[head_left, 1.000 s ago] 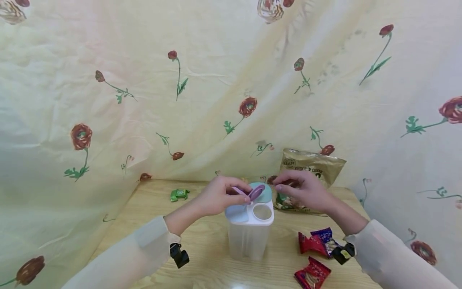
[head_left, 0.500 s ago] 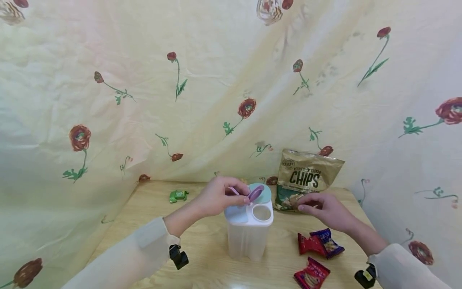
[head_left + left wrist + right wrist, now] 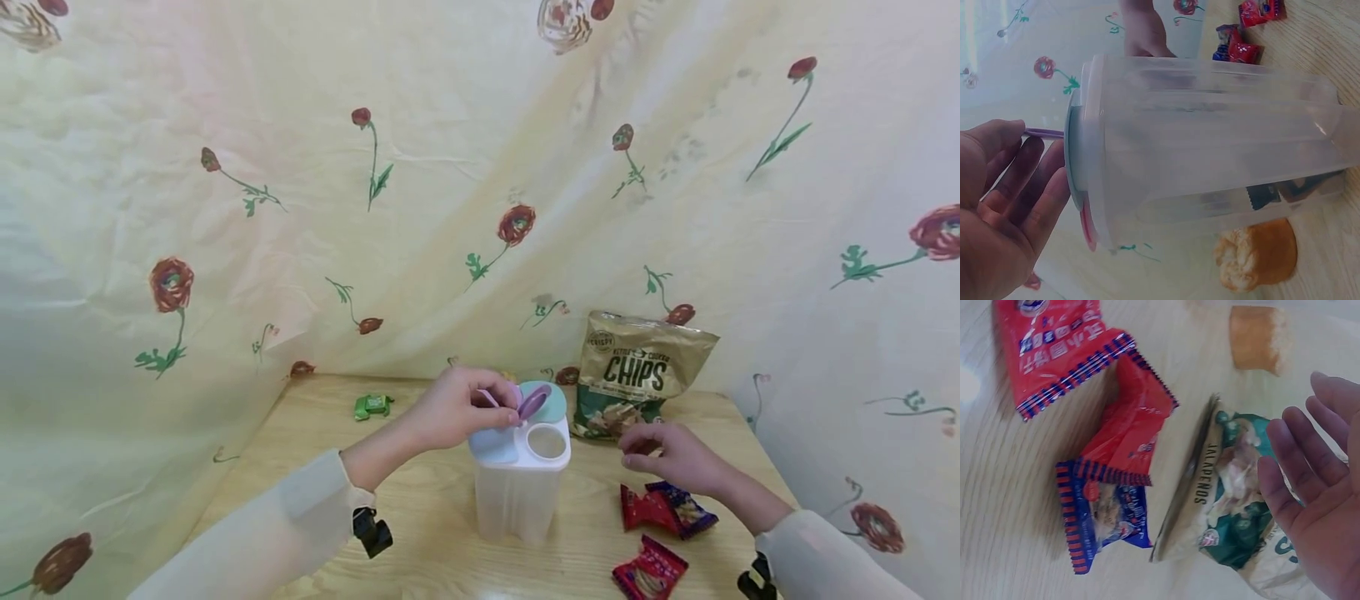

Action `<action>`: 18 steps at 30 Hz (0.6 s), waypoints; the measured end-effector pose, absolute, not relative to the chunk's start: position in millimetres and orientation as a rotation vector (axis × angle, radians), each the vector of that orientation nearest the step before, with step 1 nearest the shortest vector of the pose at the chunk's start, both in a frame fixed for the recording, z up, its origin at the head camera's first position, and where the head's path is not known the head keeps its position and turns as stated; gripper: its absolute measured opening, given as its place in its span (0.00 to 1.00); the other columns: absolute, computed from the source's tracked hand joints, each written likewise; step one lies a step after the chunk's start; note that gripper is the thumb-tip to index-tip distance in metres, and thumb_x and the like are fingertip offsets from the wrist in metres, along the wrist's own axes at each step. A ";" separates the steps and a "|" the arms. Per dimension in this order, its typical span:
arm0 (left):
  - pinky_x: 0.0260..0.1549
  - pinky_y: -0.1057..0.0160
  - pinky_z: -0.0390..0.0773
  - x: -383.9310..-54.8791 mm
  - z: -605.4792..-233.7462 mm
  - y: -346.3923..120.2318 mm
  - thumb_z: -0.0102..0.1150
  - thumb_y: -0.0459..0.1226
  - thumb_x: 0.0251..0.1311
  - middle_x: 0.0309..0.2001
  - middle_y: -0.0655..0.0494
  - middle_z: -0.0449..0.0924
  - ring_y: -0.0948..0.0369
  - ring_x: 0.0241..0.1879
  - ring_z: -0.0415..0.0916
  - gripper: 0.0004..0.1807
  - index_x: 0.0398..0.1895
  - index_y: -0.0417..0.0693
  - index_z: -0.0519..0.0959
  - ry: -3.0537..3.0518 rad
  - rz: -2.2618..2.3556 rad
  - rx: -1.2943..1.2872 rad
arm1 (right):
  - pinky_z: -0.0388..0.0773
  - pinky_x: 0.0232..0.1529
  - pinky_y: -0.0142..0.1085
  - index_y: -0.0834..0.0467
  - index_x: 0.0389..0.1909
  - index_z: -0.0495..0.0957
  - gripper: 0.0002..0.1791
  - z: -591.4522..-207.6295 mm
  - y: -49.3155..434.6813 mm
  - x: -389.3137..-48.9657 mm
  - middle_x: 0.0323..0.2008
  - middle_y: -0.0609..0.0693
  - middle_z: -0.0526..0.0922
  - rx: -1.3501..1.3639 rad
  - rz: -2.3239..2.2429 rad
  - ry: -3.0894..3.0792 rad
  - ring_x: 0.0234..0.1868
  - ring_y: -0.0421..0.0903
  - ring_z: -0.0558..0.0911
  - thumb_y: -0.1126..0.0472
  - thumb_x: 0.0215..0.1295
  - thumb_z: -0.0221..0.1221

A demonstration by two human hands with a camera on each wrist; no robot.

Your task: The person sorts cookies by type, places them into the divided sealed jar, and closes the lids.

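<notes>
A clear plastic storage container (image 3: pixel 517 504) stands upright on the table, its top divided into coloured flip lids. One round opening (image 3: pixel 546 442) at the front right is uncovered. My left hand (image 3: pixel 457 408) is at the top and pinches the raised purple lid (image 3: pixel 534 402) between thumb and fingers. The left wrist view has the thumb at the edge of that purple lid (image 3: pixel 1044 132), the other fingers close to the teal lid (image 3: pixel 1074 150). My right hand (image 3: pixel 671 457) hovers with loosely bent fingers, holding nothing, in front of the gold and green chips bag (image 3: pixel 633 371).
Red snack packets (image 3: pixel 648 568) and a blue one (image 3: pixel 686 508) lie right of the container. A green packet (image 3: pixel 372 406) is at the back left. Bread (image 3: pixel 1260 253) sits behind the container. A dark packet (image 3: pixel 1266 195) shows through its wall. Flowered cloth (image 3: pixel 420 250) hangs behind.
My right hand has moved away from the container's top, right and toward me, uncovering the chips bag. My left hand stays on the purple lid.
</notes>
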State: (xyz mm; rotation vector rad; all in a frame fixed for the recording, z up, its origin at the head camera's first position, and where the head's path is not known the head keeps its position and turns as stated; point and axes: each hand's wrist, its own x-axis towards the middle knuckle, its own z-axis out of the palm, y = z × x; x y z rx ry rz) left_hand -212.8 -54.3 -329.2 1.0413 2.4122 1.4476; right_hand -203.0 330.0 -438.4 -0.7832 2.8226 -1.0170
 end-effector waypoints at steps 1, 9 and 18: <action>0.47 0.62 0.81 -212.6 -328.7 -54.1 0.71 0.36 0.62 0.39 0.64 0.86 0.64 0.47 0.81 0.03 0.36 0.54 0.86 2.412 1.446 1.041 | 0.81 0.38 0.34 0.55 0.46 0.85 0.10 -439.9 330.5 -203.9 0.39 0.47 0.87 -0.790 -0.997 2.813 0.38 0.35 0.83 0.56 0.69 0.67; 0.49 0.62 0.81 -211.9 -327.7 -53.3 0.71 0.37 0.62 0.39 0.65 0.86 0.64 0.49 0.81 0.03 0.36 0.54 0.85 2.407 1.446 1.030 | 0.83 0.42 0.37 0.65 0.51 0.82 0.19 -450.9 341.3 -213.8 0.43 0.55 0.87 -0.774 -0.921 2.660 0.42 0.48 0.86 0.59 0.64 0.70; 0.48 0.61 0.81 -212.0 -329.2 -54.3 0.71 0.37 0.62 0.38 0.65 0.86 0.63 0.47 0.80 0.03 0.36 0.54 0.86 2.406 1.449 1.027 | 0.82 0.38 0.33 0.71 0.50 0.81 0.20 -465.8 350.2 -222.9 0.40 0.58 0.86 -0.735 -0.967 2.473 0.39 0.40 0.84 0.62 0.62 0.70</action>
